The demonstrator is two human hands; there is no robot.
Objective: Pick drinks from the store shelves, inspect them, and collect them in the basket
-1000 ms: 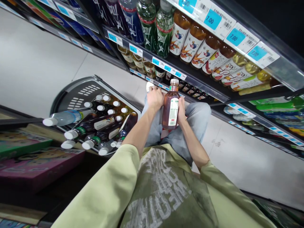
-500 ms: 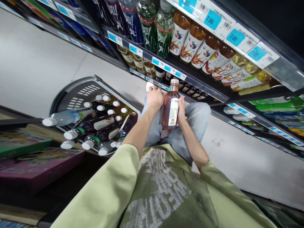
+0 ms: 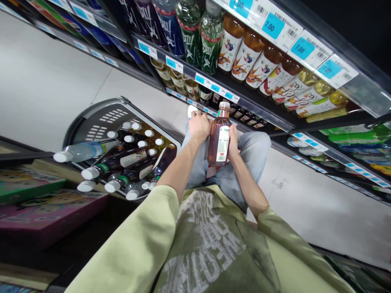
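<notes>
A bottle of reddish-brown drink [image 3: 218, 140] stands nearly upright in front of my knees, its pale label and barcode turned toward me and its cap on. My right hand [image 3: 233, 141] is closed round its right side, the fingers mostly behind it. Just left of the bottle is my left hand [image 3: 200, 125], back upward and fingers curled over my left knee area. What lies under those fingers is hidden. A white rounded thing [image 3: 192, 110] shows just beyond them; I cannot tell what it is.
To the left stands a grey shopping basket [image 3: 100, 112] packed with several white-capped bottles [image 3: 134, 158]. Ahead, shelves hold rows of bottled drinks [image 3: 253, 61] above price tags [image 3: 210, 84]. Coloured boxes [image 3: 55, 211] lie on a shelf at lower left. Pale floor [image 3: 293, 175] shows at right.
</notes>
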